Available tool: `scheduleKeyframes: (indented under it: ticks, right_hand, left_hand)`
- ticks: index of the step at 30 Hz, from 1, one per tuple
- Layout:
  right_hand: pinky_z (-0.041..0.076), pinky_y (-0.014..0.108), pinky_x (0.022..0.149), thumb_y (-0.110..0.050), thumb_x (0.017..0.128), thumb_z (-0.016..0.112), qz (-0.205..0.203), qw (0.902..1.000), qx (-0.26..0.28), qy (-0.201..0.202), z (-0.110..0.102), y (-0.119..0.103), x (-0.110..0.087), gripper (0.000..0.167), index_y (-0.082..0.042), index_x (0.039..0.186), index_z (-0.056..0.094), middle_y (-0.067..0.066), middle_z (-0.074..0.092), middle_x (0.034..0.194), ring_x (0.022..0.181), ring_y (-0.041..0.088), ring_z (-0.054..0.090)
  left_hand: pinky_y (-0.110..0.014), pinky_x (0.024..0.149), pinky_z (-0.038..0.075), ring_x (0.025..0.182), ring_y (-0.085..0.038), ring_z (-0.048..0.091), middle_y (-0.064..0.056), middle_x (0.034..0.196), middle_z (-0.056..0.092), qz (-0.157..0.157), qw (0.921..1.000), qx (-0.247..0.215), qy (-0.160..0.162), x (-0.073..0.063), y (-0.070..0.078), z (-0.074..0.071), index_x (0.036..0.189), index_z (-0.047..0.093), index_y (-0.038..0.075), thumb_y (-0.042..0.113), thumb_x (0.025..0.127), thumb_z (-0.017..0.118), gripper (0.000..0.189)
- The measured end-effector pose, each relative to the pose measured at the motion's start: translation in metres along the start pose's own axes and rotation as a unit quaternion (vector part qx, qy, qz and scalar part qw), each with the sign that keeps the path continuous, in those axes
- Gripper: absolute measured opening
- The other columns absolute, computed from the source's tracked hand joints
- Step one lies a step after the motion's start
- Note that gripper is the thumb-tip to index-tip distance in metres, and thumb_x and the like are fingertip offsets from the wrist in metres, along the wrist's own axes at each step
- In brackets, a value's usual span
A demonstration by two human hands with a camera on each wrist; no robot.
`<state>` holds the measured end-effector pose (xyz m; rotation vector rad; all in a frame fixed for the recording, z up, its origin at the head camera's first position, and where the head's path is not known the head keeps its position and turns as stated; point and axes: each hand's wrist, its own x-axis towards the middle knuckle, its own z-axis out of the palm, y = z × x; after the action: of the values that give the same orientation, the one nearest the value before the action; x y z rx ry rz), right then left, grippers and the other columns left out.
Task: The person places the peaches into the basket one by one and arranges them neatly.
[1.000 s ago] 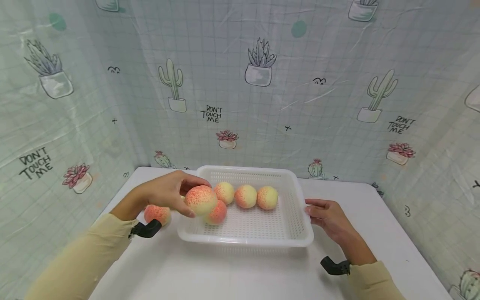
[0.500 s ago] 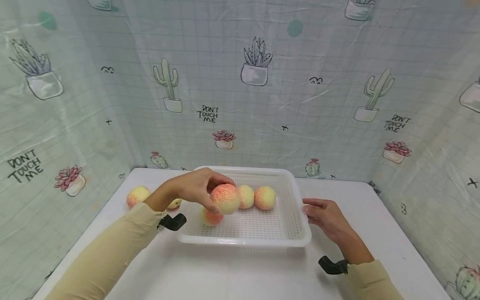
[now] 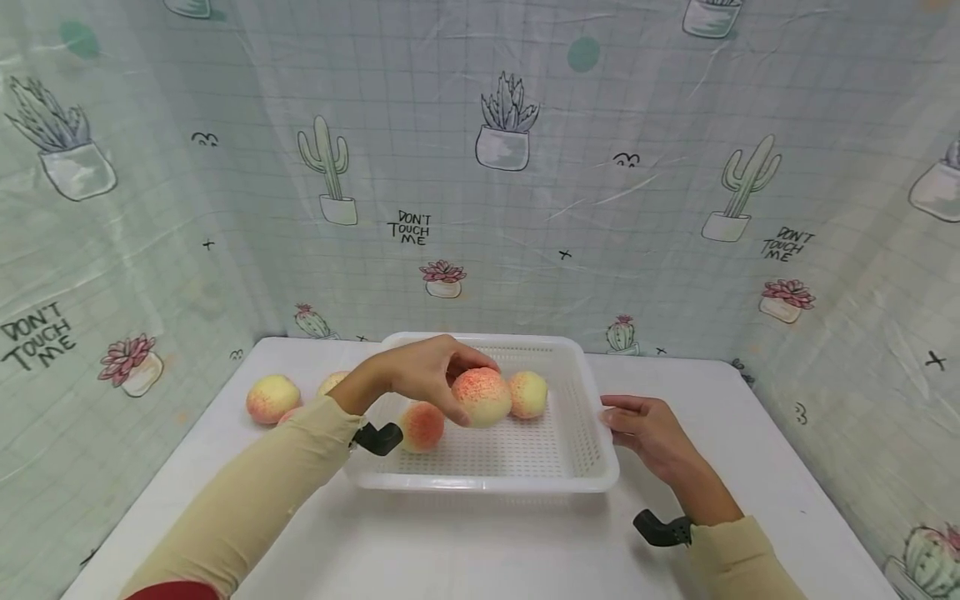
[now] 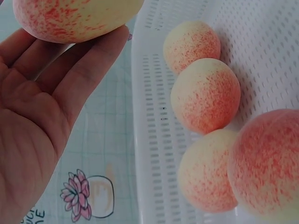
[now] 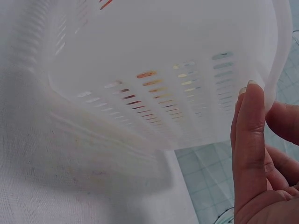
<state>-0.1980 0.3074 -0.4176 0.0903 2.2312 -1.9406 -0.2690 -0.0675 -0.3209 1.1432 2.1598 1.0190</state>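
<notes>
My left hand (image 3: 427, 375) grips a red-and-yellow peach (image 3: 482, 397) above the white plastic basket (image 3: 480, 483). In the left wrist view, fingers support this held peach (image 4: 77, 18) from one side. Inside the basket, one peach (image 3: 528, 394) lies just right of the held one and another (image 3: 422, 427) sits near the left side. The left wrist view shows several peaches in it, partly hidden from the head camera by my hand. My right hand (image 3: 645, 433) pinches the basket's right rim; thumb and fingers (image 5: 251, 140) lie on opposite sides of it.
Left of the basket, a peach (image 3: 272, 398) lies on the white table (image 3: 465, 542), with another (image 3: 332, 382) beside it and one partly hidden behind the left sleeve (image 3: 262, 483). A cactus-print curtain (image 3: 480, 208) hangs behind and along both sides.
My left hand has carried the peach rightward over the basket, from its left side toward the middle, uncovering peaches on the table. The right hand stays at the rim.
</notes>
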Motion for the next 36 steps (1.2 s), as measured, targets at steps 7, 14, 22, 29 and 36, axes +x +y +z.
scheduleKeyframes:
  ticks: [7, 14, 22, 29, 36]
  right_hand:
    - [0.065, 0.027, 0.089, -0.019, 0.101, 0.071, 0.000, 1.0000, -0.005, -0.002, 0.000, -0.001, -0.001, 0.057, 0.008, 0.146, 0.051, -0.004, 0.077, 0.116, 0.099, 0.013, 0.074]
    - [0.065, 0.027, 0.089, -0.018, 0.101, 0.071, 0.003, 1.0000, -0.003, 0.000, 0.001, 0.000, -0.001, 0.057, 0.008, 0.146, 0.051, -0.006, 0.077, 0.112, 0.099, 0.012, 0.074]
    - [0.065, 0.026, 0.088, -0.017, 0.101, 0.070, 0.003, 1.0000, -0.001, 0.002, 0.002, -0.001, -0.002, 0.056, 0.008, 0.146, 0.051, -0.007, 0.077, 0.112, 0.098, 0.011, 0.074]
    - [0.065, 0.026, 0.089, -0.018, 0.101, 0.070, 0.004, 1.0000, -0.003, 0.003, 0.002, -0.001, -0.002, 0.056, 0.008, 0.146, 0.051, -0.006, 0.077, 0.113, 0.098, 0.011, 0.074]
    - [0.064, 0.026, 0.088, -0.018, 0.100, 0.071, 0.002, 1.0000, -0.001, 0.002, 0.002, -0.001, -0.002, 0.056, 0.008, 0.146, 0.052, -0.007, 0.078, 0.112, 0.098, 0.011, 0.075]
  left_hand:
    - [-0.034, 0.097, 0.060, 0.107, -0.015, 0.069, 0.004, 0.122, 0.073, -0.016, 0.9998, -0.010, -0.005, 0.008, -0.001, 0.005, 0.134, 0.068, 0.021, 0.015, 0.071, 0.091, 0.068]
    - [-0.036, 0.099, 0.058, 0.111, -0.014, 0.067, 0.005, 0.124, 0.072, -0.028, 0.9995, 0.007, -0.012, 0.008, -0.008, 0.004, 0.134, 0.066, 0.019, 0.016, 0.072, 0.089, 0.067]
    - [-0.032, 0.101, 0.055, 0.113, -0.014, 0.064, 0.008, 0.120, 0.071, -0.062, 0.9971, 0.043, -0.014, 0.006, -0.020, 0.002, 0.131, 0.065, 0.020, 0.018, 0.070, 0.088, 0.065]
    - [-0.031, 0.098, 0.053, 0.107, -0.013, 0.062, 0.006, 0.117, 0.070, -0.084, 0.9936, 0.074, -0.015, 0.007, -0.030, 0.004, 0.126, 0.066, 0.020, 0.017, 0.067, 0.089, 0.063]
    - [-0.033, 0.098, 0.055, 0.106, -0.013, 0.063, 0.006, 0.113, 0.071, -0.086, 0.9899, 0.111, -0.024, 0.012, -0.034, 0.010, 0.122, 0.068, 0.019, 0.013, 0.067, 0.089, 0.060]
